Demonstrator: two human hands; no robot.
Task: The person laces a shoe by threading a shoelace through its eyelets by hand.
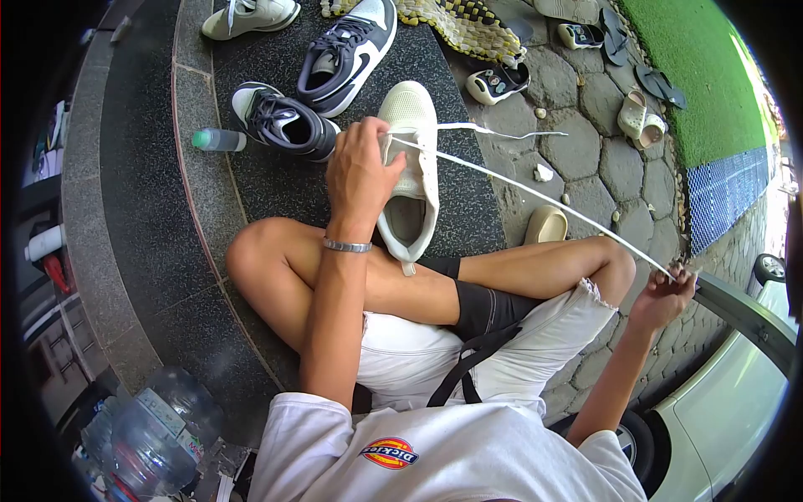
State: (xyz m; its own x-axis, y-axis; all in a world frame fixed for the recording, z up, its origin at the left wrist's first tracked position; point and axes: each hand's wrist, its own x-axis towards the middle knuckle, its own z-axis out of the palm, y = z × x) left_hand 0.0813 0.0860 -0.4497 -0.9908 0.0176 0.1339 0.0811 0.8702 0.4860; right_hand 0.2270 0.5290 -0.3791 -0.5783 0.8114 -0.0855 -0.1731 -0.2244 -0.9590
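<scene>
A white shoe [411,105] sits in front of my crossed legs, toe pointing away, its laces partly out of the eyelets. My left hand [361,167], with a metal bracelet at the wrist, grips the shoe's left side near the top eyelets, fingers curled and thumb over the opening. From the eyelets a white shoelace [535,188] runs taut to the right. Its far end is pinched in my right hand [667,293], held out beyond my right knee. The lace's other loose end [519,135] lies to the right of the shoe.
Grey-and-white sneakers [347,58] and a small green-capped bottle [219,140] stand at left on the dark stone step [456,205]. Sandals and clogs [631,115] lie on the hexagonal paving. A metal rail [744,314] and a parked car [723,418] are at right; large water bottles [150,439] at lower left.
</scene>
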